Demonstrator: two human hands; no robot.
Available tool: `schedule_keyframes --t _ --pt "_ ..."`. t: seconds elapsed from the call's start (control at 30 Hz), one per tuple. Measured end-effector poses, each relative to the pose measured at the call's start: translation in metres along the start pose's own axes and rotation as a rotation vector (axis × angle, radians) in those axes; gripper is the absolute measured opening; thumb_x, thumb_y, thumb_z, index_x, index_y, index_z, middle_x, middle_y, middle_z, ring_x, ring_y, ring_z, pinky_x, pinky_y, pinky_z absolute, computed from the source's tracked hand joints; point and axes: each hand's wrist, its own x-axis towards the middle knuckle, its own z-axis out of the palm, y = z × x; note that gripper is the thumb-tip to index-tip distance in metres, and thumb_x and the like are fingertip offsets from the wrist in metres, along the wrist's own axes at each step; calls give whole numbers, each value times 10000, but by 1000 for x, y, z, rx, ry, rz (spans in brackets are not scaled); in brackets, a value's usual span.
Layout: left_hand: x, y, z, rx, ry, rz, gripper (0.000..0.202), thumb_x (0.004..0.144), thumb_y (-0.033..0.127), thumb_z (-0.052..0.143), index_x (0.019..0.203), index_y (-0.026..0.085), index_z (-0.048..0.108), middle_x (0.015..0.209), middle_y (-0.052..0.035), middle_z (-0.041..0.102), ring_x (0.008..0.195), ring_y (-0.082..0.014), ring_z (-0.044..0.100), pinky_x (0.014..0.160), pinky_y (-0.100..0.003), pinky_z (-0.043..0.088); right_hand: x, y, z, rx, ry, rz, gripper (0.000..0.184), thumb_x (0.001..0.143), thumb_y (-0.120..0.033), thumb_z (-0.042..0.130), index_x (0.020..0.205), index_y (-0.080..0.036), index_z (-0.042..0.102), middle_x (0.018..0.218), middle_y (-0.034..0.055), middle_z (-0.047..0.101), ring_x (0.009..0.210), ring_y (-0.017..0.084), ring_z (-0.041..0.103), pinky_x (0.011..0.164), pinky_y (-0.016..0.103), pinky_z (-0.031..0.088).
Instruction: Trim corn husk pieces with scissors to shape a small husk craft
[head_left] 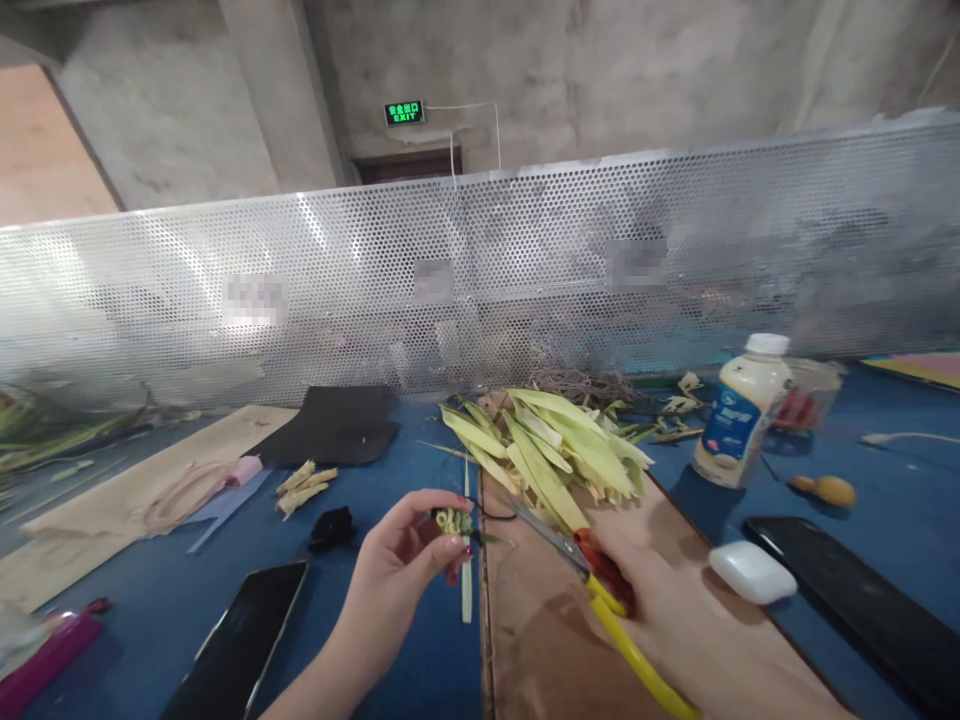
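Note:
My left hand (409,570) pinches a small folded piece of green leaf (452,521) between thumb and fingers, just above the blue table. My right hand (675,620) grips yellow-and-red-handled scissors (592,575), whose blades point up-left toward the leaf piece. A pile of pale green leaf strips (551,445) lies on a brown board (540,640) just beyond the scissors. A single thin leaf strip (466,580) lies on the table under my left hand.
A perforated metal screen (480,290) walls off the back. On the blue table lie a phone (236,645), a second phone (862,610), a white earbud case (752,572), a milky bottle (742,410), a black pad (337,425) and small leaf scraps (304,485).

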Motion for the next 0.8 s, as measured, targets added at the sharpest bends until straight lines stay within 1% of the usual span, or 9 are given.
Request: schedule_keyframes --t 0.07,0.13,0.27,0.33,0.4,0.47,0.53,0.67,0.8 --pt "0 0 1 -48 1 12 150 745 208 639 895 196 636 752 -10 633 613 -112 566 603 -234 468 0 -4 -6 29 9 -25 155 640 -165 548 637 -211 401 625 -13 508 551 129 444 498 233 273" --pt "0 1 2 -64 17 22 156 742 200 642 899 205 640 890 -29 647 649 -117 587 656 -256 484 -2 -4 -9 36 3 -60 136 647 -184 550 647 -214 418 628 -10 511 547 133 444 499 240 271" --pt "0 2 3 -79 19 72 147 723 189 662 866 222 653 1033 -26 593 666 -103 564 594 -229 493 -8 -2 -9 -78 26 -94 95 651 -205 513 727 -228 461 684 17 538 555 154 445 514 266 272" --pt "1 3 3 -114 -11 59 152 717 177 668 862 220 661 1009 -20 586 677 -97 552 604 -218 489 -8 -3 -10 -141 56 -103 122 622 -203 512 721 -229 447 704 30 542 571 167 446 510 270 260" --pt "1 3 3 -169 -45 -5 176 724 173 665 895 214 662 938 -22 609 707 -102 552 634 -207 477 -5 -6 -12 -164 46 -90 150 597 -192 529 683 -222 410 668 28 524 562 161 434 494 258 246" --pt "2 3 2 -236 -67 -74 195 727 188 668 922 199 660 849 -29 633 736 -113 555 637 -190 459 -3 -8 -12 -153 36 -50 172 597 -176 532 639 -220 371 621 13 502 538 145 423 481 247 244" --pt "3 3 1 -297 -71 -108 185 750 235 648 927 183 662 817 -40 640 736 -117 552 629 -188 449 -1 -7 -9 -101 29 -14 167 598 -145 523 650 -218 383 627 5 519 538 138 439 482 240 264" --pt "5 4 0 -322 -3 -94 126 803 260 580 843 188 675 934 -37 616 707 -97 527 619 -198 446 -2 1 0 25 24 5 154 629 -132 506 744 -223 457 694 10 579 585 149 499 514 239 323" --pt "6 5 0 -265 23 -62 41 753 203 637 763 188 673 1009 -36 592 789 -121 525 606 -200 447 -5 14 16 127 -24 27 144 688 -184 503 828 -223 501 750 24 600 640 160 532 543 241 351"
